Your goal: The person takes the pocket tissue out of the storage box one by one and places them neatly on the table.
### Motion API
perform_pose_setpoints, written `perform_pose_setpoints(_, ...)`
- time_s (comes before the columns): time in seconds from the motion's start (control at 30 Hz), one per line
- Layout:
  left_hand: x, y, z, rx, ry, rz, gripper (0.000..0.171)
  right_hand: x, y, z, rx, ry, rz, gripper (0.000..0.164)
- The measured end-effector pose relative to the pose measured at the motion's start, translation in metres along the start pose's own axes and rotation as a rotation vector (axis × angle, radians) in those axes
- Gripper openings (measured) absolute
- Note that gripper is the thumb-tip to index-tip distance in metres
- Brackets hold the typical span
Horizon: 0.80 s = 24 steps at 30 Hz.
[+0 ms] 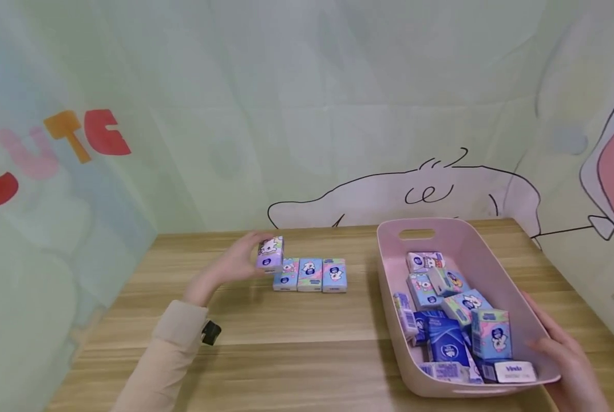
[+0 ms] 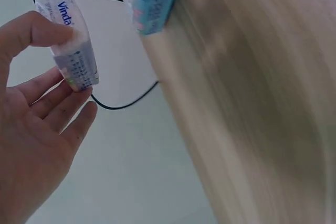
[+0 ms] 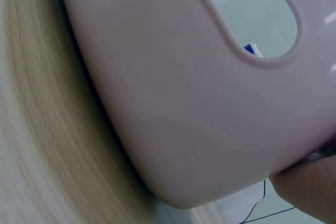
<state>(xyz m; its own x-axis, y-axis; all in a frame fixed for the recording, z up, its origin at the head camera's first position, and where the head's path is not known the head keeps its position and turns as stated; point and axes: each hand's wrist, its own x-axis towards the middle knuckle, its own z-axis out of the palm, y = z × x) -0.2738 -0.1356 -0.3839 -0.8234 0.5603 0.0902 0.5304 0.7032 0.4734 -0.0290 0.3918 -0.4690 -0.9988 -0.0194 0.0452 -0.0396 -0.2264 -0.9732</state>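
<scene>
My left hand [image 1: 240, 257] pinches a small purple-and-white tissue pack [image 1: 270, 254] between thumb and fingers, above the left end of a row. In the left wrist view, the held tissue pack [image 2: 68, 38] shows "Vinda" lettering on its side. That row is three blue-and-pink tissue packs lying side by side on the table, with a middle pack [image 1: 310, 275] and a right-hand pack [image 1: 335, 276]. At the right, my right hand [image 1: 564, 349] grips the side rim of a pink plastic bin [image 1: 389, 274], thumb over the edge. The bin's outer wall [image 3: 147, 77] fills much of the right wrist view.
Inside the bin lie several tissue packs, among them a dark blue pack [image 1: 447, 343] and a pastel pack [image 1: 492, 333]. The wooden table [image 1: 296, 349] meets a printed cloth backdrop [image 1: 296, 114] at its back and sides.
</scene>
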Motion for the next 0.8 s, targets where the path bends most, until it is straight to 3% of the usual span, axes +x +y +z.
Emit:
perform_pose_setpoints(0.1,0.000,-0.012,0.004,0.002,-0.014,-0.032,0.078,0.000,-0.001,-0.001,0.013,-0.001,0.010,0.069)
perform_pose_setpoints(0.3,-0.004,-0.030,0.012,0.021,-0.035,-0.058,0.077,0.000,-0.001,-0.003,0.085,-0.081,-0.038,0.071)
perform_pose_setpoints(0.63,-0.008,-0.040,0.019,0.084,-0.063,-0.057,0.076,0.000,-0.001,-0.004,0.122,-0.145,-0.080,0.073)
perform_pose_setpoints(0.8,-0.012,-0.043,0.024,0.068,-0.073,-0.082,0.075,0.002,0.000,-0.005,0.123,-0.163,-0.086,0.073)
